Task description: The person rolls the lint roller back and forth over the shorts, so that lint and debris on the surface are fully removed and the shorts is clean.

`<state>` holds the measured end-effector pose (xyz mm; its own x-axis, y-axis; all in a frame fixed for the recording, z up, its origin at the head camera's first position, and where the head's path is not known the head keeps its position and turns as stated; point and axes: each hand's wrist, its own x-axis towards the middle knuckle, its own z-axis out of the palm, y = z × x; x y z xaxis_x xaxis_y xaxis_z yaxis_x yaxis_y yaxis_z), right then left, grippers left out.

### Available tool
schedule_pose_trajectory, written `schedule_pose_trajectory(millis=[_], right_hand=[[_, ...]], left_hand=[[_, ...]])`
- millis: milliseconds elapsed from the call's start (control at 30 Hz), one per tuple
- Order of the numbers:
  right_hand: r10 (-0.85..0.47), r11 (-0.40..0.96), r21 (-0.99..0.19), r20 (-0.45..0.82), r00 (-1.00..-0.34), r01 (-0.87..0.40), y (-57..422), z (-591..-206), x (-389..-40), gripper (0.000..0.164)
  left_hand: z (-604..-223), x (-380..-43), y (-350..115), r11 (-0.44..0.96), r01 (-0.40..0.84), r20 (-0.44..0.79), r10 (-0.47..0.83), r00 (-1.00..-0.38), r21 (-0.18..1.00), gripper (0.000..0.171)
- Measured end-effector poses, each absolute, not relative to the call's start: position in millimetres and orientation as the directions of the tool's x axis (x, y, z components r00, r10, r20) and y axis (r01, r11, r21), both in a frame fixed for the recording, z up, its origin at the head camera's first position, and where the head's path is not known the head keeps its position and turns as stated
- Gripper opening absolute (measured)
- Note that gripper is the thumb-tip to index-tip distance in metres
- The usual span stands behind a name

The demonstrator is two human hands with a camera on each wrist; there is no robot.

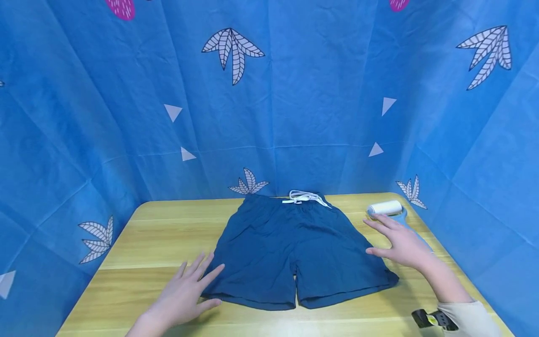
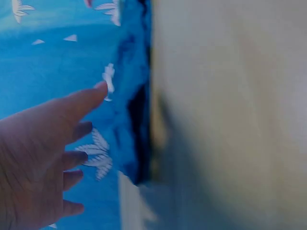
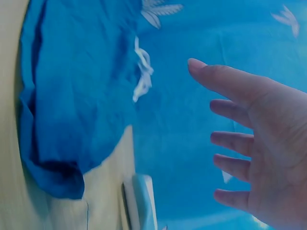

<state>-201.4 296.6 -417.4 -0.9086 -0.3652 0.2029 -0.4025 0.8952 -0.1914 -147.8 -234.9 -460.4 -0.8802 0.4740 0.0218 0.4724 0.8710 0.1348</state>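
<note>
A pair of dark blue shorts [image 1: 269, 248] lies flat on the wooden table, waistband toward the back, a white drawstring [image 1: 306, 197] tied at the waist. My left hand [image 1: 181, 292], fingers spread and holding nothing, hovers by the lower left leg hem; in the left wrist view the hand [image 2: 38, 153] is apart from the shorts [image 2: 134, 96]. On the other side, my right hand [image 1: 402, 241] is raised with spread fingers between the shorts and a lint roller [image 1: 385, 208]. It partly covers the roller's light blue handle. The right wrist view shows that hand [image 3: 273, 134] touching nothing.
The table [image 1: 139, 252] has a pale wood-grain top with rounded back corners. Blue cloth [image 1: 269, 103] with white leaf and triangle prints hangs behind it and along both sides. A dark watch-like band [image 1: 433, 319] sits on the right wrist, beside a light sleeve [image 1: 471, 318].
</note>
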Motion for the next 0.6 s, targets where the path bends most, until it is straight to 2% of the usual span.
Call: schedule_pose_trajectory(millis=[133, 333, 600], right_hand=[[-0.288, 0.905, -0.247, 0.244, -0.926, -0.346, 310, -418, -199, 0.077], [-0.152, 0.947, -0.233, 0.283, -0.947, -0.222, 328, -428, -197, 0.078], [0.019, 0.958, -0.278, 0.286, -0.958, -0.064, 352, -454, -203, 0.079]], left_hand=[[-475, -144, -243, 0.854, 0.488, -0.024, 0.500, -0.866, 0.180, 0.078], [-489, -141, -254, 0.831, 0.502, -0.110, 0.537, -0.837, 0.240, 0.081], [-497, -138, -266, 0.807, 0.535, -0.099, 0.571, -0.815, 0.250, 0.073]])
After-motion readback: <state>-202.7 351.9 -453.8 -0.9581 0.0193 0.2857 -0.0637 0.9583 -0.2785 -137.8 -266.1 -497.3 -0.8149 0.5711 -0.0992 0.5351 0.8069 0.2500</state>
